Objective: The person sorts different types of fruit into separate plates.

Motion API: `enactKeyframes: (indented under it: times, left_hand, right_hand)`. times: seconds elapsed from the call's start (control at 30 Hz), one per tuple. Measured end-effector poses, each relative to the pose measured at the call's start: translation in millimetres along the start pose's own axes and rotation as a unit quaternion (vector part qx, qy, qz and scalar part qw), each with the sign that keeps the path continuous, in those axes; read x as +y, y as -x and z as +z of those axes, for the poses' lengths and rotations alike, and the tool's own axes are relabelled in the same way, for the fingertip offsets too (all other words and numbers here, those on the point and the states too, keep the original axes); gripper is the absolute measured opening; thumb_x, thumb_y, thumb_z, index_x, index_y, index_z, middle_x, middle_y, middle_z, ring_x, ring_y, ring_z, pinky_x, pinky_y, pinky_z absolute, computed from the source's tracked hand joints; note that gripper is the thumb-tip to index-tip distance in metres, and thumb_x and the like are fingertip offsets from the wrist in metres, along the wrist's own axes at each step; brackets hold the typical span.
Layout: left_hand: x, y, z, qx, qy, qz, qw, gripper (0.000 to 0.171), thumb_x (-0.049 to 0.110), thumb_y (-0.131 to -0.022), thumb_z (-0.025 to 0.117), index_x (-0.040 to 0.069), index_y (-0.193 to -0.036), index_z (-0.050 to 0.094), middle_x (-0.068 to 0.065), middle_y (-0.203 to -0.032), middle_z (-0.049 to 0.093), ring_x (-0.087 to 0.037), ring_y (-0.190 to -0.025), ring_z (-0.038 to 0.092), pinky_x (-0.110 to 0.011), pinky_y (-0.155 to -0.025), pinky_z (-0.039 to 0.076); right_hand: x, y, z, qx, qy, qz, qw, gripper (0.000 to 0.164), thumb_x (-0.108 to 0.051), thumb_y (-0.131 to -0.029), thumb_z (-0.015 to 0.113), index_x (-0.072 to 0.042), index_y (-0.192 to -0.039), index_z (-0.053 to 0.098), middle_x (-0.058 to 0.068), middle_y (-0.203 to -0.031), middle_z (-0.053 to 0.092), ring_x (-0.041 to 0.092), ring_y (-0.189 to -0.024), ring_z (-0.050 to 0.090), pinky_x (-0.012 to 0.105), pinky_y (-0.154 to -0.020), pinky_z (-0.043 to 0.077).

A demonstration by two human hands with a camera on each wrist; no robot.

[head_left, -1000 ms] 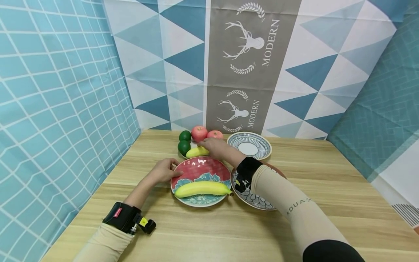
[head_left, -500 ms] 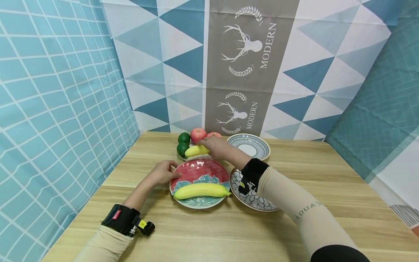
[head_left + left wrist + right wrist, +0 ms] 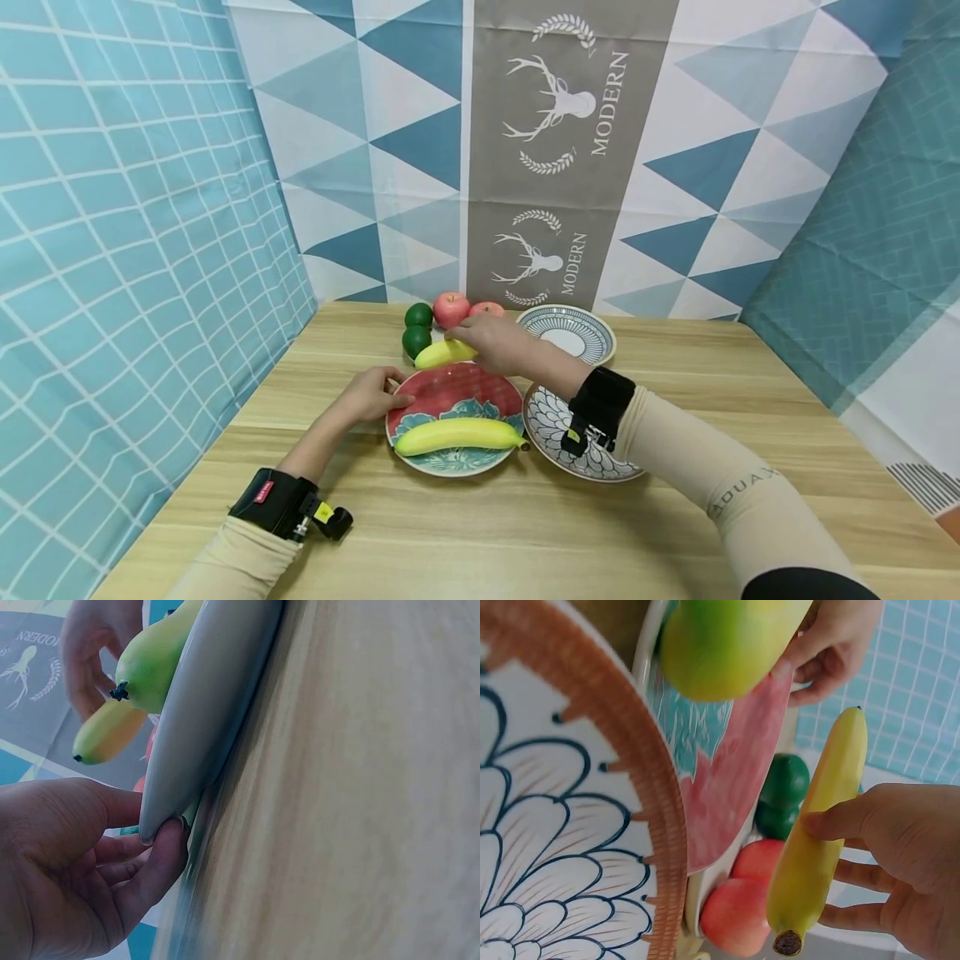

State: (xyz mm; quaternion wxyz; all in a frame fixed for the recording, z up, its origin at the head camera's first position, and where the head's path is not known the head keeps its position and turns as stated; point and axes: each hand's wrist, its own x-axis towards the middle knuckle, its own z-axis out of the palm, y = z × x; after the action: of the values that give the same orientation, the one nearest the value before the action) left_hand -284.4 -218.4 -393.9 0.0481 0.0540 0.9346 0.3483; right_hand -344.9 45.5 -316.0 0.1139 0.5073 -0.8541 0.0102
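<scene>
My left hand point(image 3: 371, 393) pinches the left rim of a red and teal plate point(image 3: 457, 392), thumb on one side and fingers on the other. On that plate lies a large banana point(image 3: 459, 435), stem to the right. A smaller banana point(image 3: 817, 832) is gripped between thumb and fingers of my right hand point(image 3: 911, 862). In the head view, the right hand point(image 3: 498, 340) holds this banana over the far rim of the red plate, in front of the fruit at the back. The left wrist view shows the plate's pale underside point(image 3: 217, 705) tipped close over the wood.
Behind the red plate sit two green round fruits point(image 3: 417, 330) and two pink apples point(image 3: 452, 310). A blue-patterned plate point(image 3: 568, 329) stands at the back. The brown-rimmed flower plate point(image 3: 555, 429) is right beside the red one, under the right forearm. A patterned cloth point(image 3: 420, 167) hangs behind the table.
My right hand has lifted the smaller banana from the fruit at the back and brought it slightly left and nearer. The left hand stays at the red plate's rim.
</scene>
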Motion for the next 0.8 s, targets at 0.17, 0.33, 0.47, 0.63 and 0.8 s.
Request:
enactKeyframes:
  times: [0.17, 0.33, 0.47, 0.63, 0.8]
  left_hand:
    - [1.3, 2.1, -2.0, 0.001, 0.004, 0.005, 1.0000, 0.036, 0.022, -0.096, 0.078, -0.001, -0.122, 0.068, -0.010, -0.092, 0.063, -0.023, -0.084, 0.057, -0.031, -0.070, 0.048]
    - [1.1, 2.5, -2.8, 0.005, 0.002, 0.012, 0.9999, 0.034, 0.021, -0.096, 0.079, -0.001, -0.119, 0.068, -0.008, -0.089, 0.063, -0.021, -0.081, 0.057, -0.030, -0.068, 0.047]
    - [0.8, 2.4, -2.3, 0.004, 0.003, 0.014, 0.9999, 0.032, 0.018, -0.095, 0.078, -0.002, -0.119, 0.068, -0.008, -0.088, 0.064, -0.021, -0.079, 0.058, -0.029, -0.066, 0.048]
    - [1.4, 2.2, -1.2, -0.004, 0.017, 0.011, 0.9998, 0.033, 0.010, -0.094, 0.077, -0.004, -0.123, 0.067, -0.010, -0.091, 0.065, -0.020, -0.078, 0.061, -0.028, -0.065, 0.052]
    - [1.6, 2.8, 0.3, -0.009, 0.024, 0.005, 0.9997, 0.034, 0.008, -0.097, 0.072, -0.006, -0.127, 0.064, -0.012, -0.093, 0.065, -0.021, -0.078, 0.062, -0.029, -0.064, 0.054]
  right_hand:
    - [-13.8, 2.0, -6.1, -0.015, -0.001, -0.005, 1.000, 0.048, -0.004, -0.092, 0.078, -0.011, -0.137, 0.067, 0.005, -0.122, 0.073, 0.022, -0.107, 0.067, 0.035, -0.094, 0.054]
    - [-25.6, 6.2, -11.0, -0.033, 0.005, -0.014, 0.999, 0.050, -0.005, -0.091, 0.078, -0.012, -0.139, 0.067, 0.005, -0.119, 0.071, 0.022, -0.107, 0.066, 0.036, -0.094, 0.053]
    - [-32.5, 11.4, -11.8, -0.048, 0.001, -0.018, 0.999, 0.053, 0.000, -0.088, 0.078, -0.011, -0.138, 0.066, 0.006, -0.114, 0.070, 0.021, -0.102, 0.064, 0.036, -0.093, 0.054]
    - [-39.4, 16.6, -10.2, -0.070, -0.021, -0.006, 0.997, 0.059, 0.001, -0.083, 0.085, -0.013, -0.137, 0.067, 0.004, -0.114, 0.070, 0.021, -0.099, 0.064, 0.035, -0.092, 0.055]
    - [-43.9, 18.8, -8.3, -0.098, -0.014, 0.016, 0.995, 0.062, -0.005, -0.084, 0.087, -0.016, -0.141, 0.065, 0.002, -0.114, 0.069, 0.019, -0.098, 0.063, 0.034, -0.090, 0.055]
